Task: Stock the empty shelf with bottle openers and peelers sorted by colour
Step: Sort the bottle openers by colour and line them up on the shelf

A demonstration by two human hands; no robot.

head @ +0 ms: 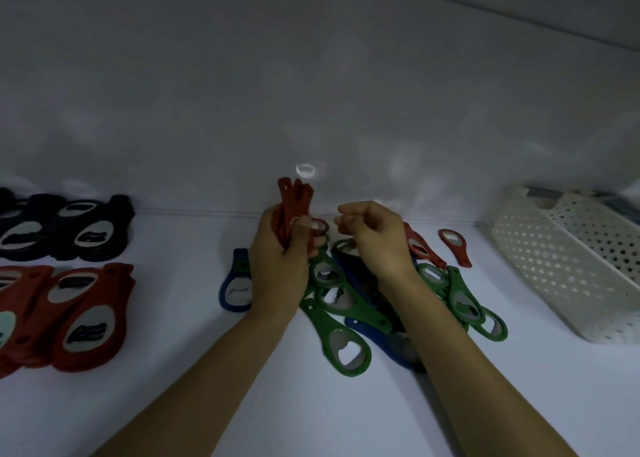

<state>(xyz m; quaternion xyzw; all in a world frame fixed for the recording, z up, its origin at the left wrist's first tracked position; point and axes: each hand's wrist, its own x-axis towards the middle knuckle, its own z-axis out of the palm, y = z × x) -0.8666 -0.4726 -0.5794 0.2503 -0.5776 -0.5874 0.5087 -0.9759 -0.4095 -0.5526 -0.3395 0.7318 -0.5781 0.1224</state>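
My left hand (278,266) grips a bunch of red bottle openers (294,200), their handles sticking up above my fingers. My right hand (374,238) hovers just to the right of it with fingers loosely curled and nothing in them. Under both hands lies a mixed heap of green bottle openers (341,339) and blue bottle openers (235,283) on the white shelf (194,335). Two more red openers (455,247) lie flat behind my right wrist.
At the left, black peelers (65,229) sit in a group at the back and red peelers (79,314) in front of them. A white perforated basket (568,269) lies tipped at the right. The shelf's back wall rises close behind.
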